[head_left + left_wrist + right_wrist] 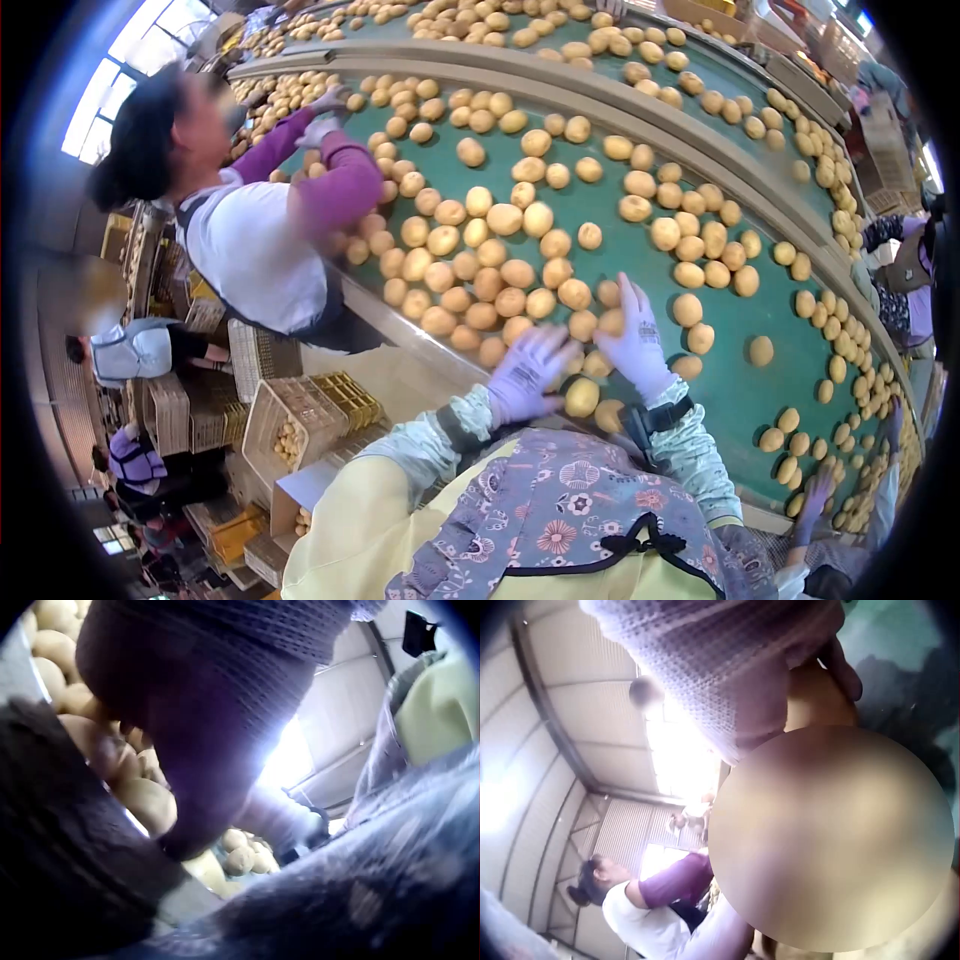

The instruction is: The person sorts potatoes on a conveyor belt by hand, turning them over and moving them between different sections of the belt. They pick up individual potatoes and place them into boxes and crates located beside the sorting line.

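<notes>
Green belt [740,410], flat and smooth, spreads in front of me under yellow-brown, roundish potatoes [582,397]; they crowd thickest at the near left and thin out to the right. A grey metal edge [430,350] bounds the belt on the near left, and a raised metal divider [590,105] crosses the far side, with more potatoes beyond it. To my left a person in a white top and purple sleeves [255,235] reaches over the same belt. A beige plastic crate [322,412] stands at the near left, off the belt. The black device [665,418] on my right wrist partly covers one potato.

My lilac-gloved left hand [525,372] has its fingers spread over the nearest potatoes, gripping none that I can see. My lilac-gloved right hand [640,345] is loosely spread, index finger straight toward the far side; a potato lies between finger and thumb — whether both touch it, I can't tell.

The potato between my hands looks nearly round — no clear long axis; longer ones elsewhere lie at mixed angles.
</notes>
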{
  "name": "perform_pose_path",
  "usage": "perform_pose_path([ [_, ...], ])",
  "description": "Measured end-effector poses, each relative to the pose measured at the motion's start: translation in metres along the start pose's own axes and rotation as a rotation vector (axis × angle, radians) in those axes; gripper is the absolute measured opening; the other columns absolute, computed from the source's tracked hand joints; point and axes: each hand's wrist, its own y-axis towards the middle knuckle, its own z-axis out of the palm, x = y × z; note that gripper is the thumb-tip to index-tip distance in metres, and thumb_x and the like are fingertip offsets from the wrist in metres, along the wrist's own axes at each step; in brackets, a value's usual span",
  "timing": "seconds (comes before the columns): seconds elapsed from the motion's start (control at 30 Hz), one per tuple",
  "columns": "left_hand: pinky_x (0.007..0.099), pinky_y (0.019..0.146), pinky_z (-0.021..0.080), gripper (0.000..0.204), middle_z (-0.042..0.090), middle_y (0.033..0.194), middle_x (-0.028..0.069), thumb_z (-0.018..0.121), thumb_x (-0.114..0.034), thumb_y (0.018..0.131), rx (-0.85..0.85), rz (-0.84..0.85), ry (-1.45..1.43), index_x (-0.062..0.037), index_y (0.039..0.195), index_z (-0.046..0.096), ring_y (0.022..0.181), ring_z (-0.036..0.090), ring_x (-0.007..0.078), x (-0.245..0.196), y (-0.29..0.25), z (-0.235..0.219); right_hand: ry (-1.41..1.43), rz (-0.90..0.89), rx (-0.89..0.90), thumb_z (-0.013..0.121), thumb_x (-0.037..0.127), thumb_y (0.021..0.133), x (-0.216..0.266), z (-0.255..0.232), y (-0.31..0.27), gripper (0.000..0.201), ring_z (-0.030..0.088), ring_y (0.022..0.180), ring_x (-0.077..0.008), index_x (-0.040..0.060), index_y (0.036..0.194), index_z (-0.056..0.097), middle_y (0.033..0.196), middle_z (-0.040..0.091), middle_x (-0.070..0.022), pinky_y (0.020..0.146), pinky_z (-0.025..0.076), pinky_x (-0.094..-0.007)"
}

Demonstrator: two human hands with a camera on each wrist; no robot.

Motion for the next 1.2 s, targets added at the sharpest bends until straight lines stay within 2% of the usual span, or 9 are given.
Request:
perform_pose_path([
  [0.27,0.0643,0.132,0.027,0.125,0.042,0.175,0.0215,0.084,-0.085,0.072,-0.167,-0.113,0.059,-0.0122,0.168,0.049,0.162,0.038,0.0466,0.134,-0.017,-0.033,0.115,-0.101,0.045,0.085,0.023,0.087,0.023,0.022,-0.028,0.094,0.052,0.149,-0.0483,0.0056,0.17,0.045,0.164,0.05,-0.0296,0.126,0.043,-0.0529],
  [0.4,0.059,0.127,0.039,0.104,0.056,0.161,0.0216,0.096,-0.058,0.072,-0.135,-0.125,0.318,-0.0092,0.157,0.059,0.154,0.049,0.0446,0.209,0.022,-0.126,-0.067,-0.025,-0.013,0.09,0.031,0.083,0.009,-0.019,-0.065,0.092,0.053,0.148,-0.0463,0.0068,0.165,0.054,0.162,0.055,-0.0261,0.125,0.043,-0.0541],
  [0.5,0.057,0.131,0.034,0.096,0.047,0.17,0.0286,0.082,-0.059,0.096,-0.28,-0.323,0.347,-0.0065,0.167,0.046,0.156,0.045,0.0497,0.359,0.024,-0.137,-0.316,0.166,-0.165,0.094,0.038,0.076,0.006,-0.051,-0.099,0.101,0.055,0.145,-0.0462,0.007,0.163,0.054,0.156,0.057,-0.0264,0.122,0.044,-0.0562],
  [0.6,0.0528,0.128,0.04,0.078,0.056,0.161,0.03,0.075,-0.049,0.102,-0.245,-0.706,0.2,-0.0027,0.161,0.053,0.152,0.05,0.0476,0.355,0.052,-0.156,-0.186,0.504,-0.034,0.096,0.041,0.072,0.005,-0.062,-0.135,0.117,0.057,0.143,-0.0479,0.0012,0.169,0.044,0.155,0.055,-0.029,0.118,0.049,-0.0544],
  [0.7,0.0595,0.094,0.048,0.051,0.067,0.113,0.0212,0.08,-0.022,0.093,-0.593,0.001,0.151,-0.0021,0.138,0.064,0.102,0.064,0.0447,0.256,0.064,-0.123,-0.18,0.466,0.147,0.096,0.036,0.072,0.001,-0.014,-0.154,0.131,0.06,0.142,-0.0495,-0.0027,0.175,0.025,0.146,0.061,-0.0329,0.115,0.054,-0.0519],
  [0.73,0.0554,0.104,0.05,0.06,0.069,0.125,0.0222,0.084,-0.023,0.088,-0.217,-0.111,0.021,-0.0049,0.142,0.064,0.12,0.064,0.0454,0.212,0.064,-0.123,-0.082,0.427,0.105,0.091,0.026,0.078,0.007,0.007,-0.147,0.119,0.066,0.135,-0.0466,-0.0037,0.174,0.027,0.143,0.063,-0.0332,0.11,0.057,-0.0508],
  [0.87,0.0684,0.127,0.033,0.089,0.051,0.166,0.0195,0.09,-0.045,0.079,0.098,0.399,-0.005,-0.0164,0.158,0.059,0.157,0.044,0.0455,0.155,0.009,-0.077,-0.013,0.288,0.212,0.073,0.008,0.088,0.053,0.063,-0.061,0.099,0.072,0.121,-0.048,-0.0086,0.171,0.023,0.137,0.067,-0.032,0.098,0.06,-0.0541],
  [1.03,0.0685,0.132,0.027,0.06,0.054,0.16,0.0225,0.093,-0.03,0.066,0.02,0.125,0.207,-0.0197,0.121,0.071,0.15,0.05,0.0442,0.233,-0.022,-0.098,0.057,0.068,0.251,0.075,0.019,0.091,0.092,0.147,0.062,0.077,0.073,0.115,-0.0465,-0.0014,0.158,0.044,0.128,0.071,-0.0291,0.097,0.061,-0.0533],
  [1.2,0.0666,0.135,0.024,0.065,0.05,0.168,0.0202,0.089,-0.025,0.073,-0.081,0.045,0.404,-0.0253,0.136,0.075,0.152,0.049,0.042,0.37,-0.043,-0.152,-0.175,-0.262,-0.061,0.069,0.025,0.095,0.1,0.118,0.184,0.02,0.073,0.095,-0.0388,0.0076,0.104,0.071,0.105,0.073,-0.0169,0.085,0.061,-0.0511],
])
